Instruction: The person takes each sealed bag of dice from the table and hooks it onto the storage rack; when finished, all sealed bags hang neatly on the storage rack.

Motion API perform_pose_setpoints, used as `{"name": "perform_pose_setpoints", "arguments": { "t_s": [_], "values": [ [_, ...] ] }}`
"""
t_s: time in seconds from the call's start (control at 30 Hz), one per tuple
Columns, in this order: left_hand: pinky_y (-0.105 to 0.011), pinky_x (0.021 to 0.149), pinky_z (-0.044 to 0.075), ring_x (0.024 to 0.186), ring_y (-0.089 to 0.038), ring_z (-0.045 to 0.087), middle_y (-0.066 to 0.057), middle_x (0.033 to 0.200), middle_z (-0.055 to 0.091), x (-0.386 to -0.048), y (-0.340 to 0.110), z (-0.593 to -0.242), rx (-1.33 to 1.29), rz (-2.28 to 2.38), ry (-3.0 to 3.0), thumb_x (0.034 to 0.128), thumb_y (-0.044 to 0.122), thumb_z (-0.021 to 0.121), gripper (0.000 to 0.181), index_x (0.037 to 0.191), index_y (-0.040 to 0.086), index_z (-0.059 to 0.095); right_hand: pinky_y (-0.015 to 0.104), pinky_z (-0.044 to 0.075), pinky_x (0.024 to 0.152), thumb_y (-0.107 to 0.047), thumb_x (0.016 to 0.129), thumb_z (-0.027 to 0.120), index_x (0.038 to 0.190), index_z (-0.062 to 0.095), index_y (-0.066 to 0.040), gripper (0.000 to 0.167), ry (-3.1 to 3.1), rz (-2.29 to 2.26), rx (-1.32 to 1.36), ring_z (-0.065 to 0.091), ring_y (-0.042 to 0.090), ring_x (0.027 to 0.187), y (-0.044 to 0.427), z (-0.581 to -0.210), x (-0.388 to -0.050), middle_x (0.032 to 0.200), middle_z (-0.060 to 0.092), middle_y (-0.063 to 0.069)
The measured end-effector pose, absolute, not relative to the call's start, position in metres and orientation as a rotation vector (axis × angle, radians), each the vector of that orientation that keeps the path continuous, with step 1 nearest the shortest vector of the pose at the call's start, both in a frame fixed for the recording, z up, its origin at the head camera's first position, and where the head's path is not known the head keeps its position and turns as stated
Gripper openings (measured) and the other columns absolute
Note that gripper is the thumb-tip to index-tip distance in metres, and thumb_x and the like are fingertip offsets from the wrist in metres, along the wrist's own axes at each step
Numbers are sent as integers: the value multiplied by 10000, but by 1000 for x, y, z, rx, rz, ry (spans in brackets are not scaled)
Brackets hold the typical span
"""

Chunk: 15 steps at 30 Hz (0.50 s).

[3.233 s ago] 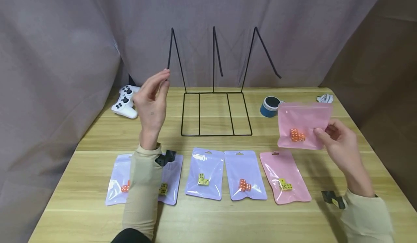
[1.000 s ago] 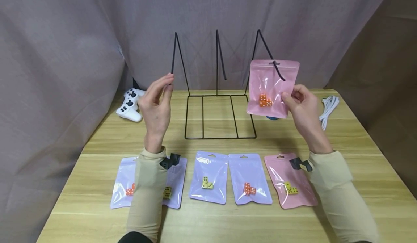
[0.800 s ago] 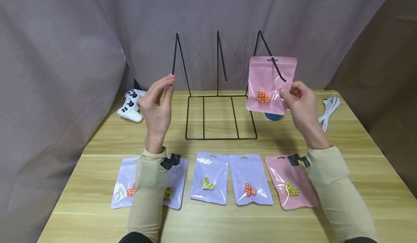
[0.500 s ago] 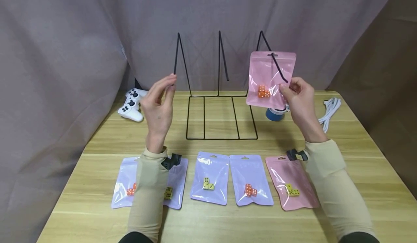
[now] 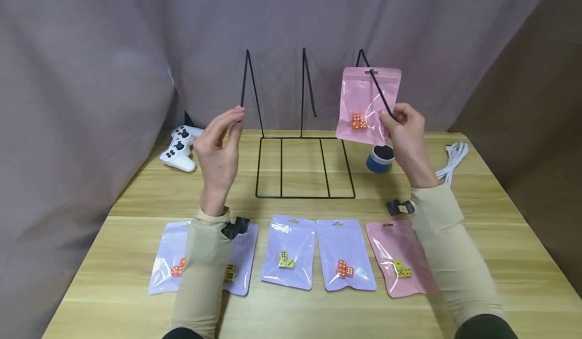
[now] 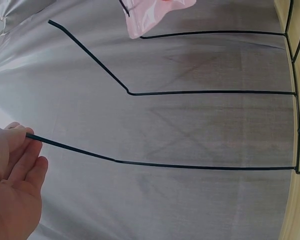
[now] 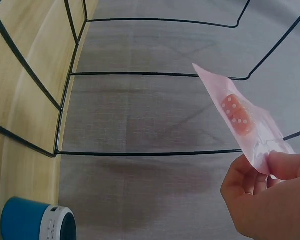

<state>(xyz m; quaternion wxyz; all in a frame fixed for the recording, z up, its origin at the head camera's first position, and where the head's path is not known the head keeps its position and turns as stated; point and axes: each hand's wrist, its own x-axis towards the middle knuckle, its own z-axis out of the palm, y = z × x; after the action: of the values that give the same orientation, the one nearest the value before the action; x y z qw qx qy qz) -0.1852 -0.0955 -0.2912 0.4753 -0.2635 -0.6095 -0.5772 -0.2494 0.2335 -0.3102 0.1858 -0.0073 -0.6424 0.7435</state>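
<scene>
A black wire rack [image 5: 305, 197] with three slanted prongs stands at the back of the table. My left hand [image 5: 219, 159] pinches the tip of its left prong [image 6: 72, 147] between thumb and fingers. My right hand [image 5: 407, 139] grips the lower right edge of a pink zip bag [image 5: 349, 99] holding orange dice [image 5: 358, 122]. The right prong [image 5: 381, 92] runs through the hang hole at the bag's top, with its end in front of the bag. Side-on in the right wrist view, the pink bag [image 7: 229, 120] tilts across the prong.
Along the table front lie lilac bags [image 5: 291, 238] and another pink bag [image 5: 386, 258], all with dice; my sleeves partly cover some. A white game controller [image 5: 181, 149] is at left, a blue-and-white cylinder [image 5: 379, 161] and white cable [image 5: 452, 157] at right.
The right hand has brought the pink bag from the right side leftward and up onto the right prong, then slid it farther back along it. The left hand stays on the left prong.
</scene>
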Motion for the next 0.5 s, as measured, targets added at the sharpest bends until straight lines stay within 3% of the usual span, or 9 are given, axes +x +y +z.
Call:
{"name": "perform_pose_setpoints", "arguments": {
  "t_s": [0.5],
  "values": [
    [-422, 955, 507, 980, -388, 629, -302, 978, 642, -189, -94, -294, -656, -1378, -1488, 798, -226, 597, 137, 916, -170, 637, 136, 430, 412, -14, 871, 665, 883, 587, -46, 85, -1887, 2019, -101, 474, 79, 568, 233, -311, -276, 759, 535, 31]
  ]
}}
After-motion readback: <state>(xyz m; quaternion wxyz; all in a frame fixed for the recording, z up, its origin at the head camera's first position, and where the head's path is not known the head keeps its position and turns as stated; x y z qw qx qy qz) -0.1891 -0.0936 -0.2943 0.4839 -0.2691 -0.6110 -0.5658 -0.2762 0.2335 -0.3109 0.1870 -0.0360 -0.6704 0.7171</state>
